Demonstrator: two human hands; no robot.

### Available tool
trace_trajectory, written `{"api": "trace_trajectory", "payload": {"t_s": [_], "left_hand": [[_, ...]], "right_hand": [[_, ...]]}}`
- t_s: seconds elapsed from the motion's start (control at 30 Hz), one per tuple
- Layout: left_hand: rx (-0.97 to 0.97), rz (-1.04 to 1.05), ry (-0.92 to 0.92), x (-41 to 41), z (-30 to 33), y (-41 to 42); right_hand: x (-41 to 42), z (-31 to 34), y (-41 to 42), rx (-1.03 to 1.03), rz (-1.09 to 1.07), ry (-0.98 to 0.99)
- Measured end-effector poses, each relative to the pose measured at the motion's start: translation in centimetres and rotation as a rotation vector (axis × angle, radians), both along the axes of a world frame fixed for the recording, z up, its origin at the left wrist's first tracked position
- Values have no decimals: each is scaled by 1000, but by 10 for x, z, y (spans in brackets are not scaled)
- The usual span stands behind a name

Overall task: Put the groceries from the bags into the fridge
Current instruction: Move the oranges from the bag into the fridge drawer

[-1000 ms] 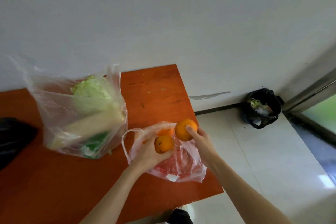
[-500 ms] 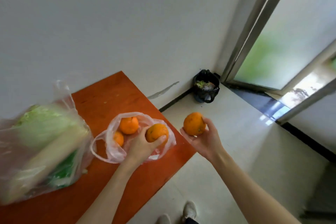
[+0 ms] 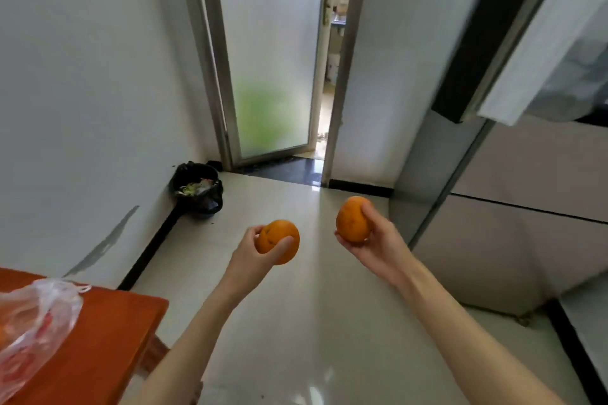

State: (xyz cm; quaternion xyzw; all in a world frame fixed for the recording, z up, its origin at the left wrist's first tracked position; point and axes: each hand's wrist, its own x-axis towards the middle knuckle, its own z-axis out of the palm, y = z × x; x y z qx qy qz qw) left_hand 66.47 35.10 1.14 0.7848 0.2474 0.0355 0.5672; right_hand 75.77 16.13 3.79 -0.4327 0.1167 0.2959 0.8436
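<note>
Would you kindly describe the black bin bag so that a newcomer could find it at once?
Start at the frosted glass door straight ahead, then drop to the floor corner at its left, where the white wall meets the door frame. The black bin bag sits there, open-topped with food scraps showing, the only dark thing on the pale floor.

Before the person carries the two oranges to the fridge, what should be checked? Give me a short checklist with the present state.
1. Left hand grips its orange: ok.
2. Right hand grips its orange: ok.
3. Floor ahead free of obstacles: ok; the trash bin stands aside in the corner.
4. Fridge door open: it looks open at upper right, cannot tell for sure.
5. Free hand for the door: not ok, both are full.
6. Bag resting stably on the table: ok.
</note>
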Motion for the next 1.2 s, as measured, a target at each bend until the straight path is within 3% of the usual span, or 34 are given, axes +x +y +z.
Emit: {"api": "trace_trajectory", "payload": {"t_s": [0.17,0.47,0.73,0.97,1.2], "left_hand": [[-25,-123,-11,41,-2,-138],[54,-447,-87,126,23,-331],[80,-616,-166,235,55,-446],[57,-651,-382,351,119,-541],[65,-521,-532,442,173,-596]], "right_hand": [[19,7,-145,-157,-146,-93],[57,32,-348,-185,-365,-197],[126,56,-457,-333,-519,-325],[234,119,-527,-476,-655,-484],[322,163,-572,-598,-772,-632]]}}
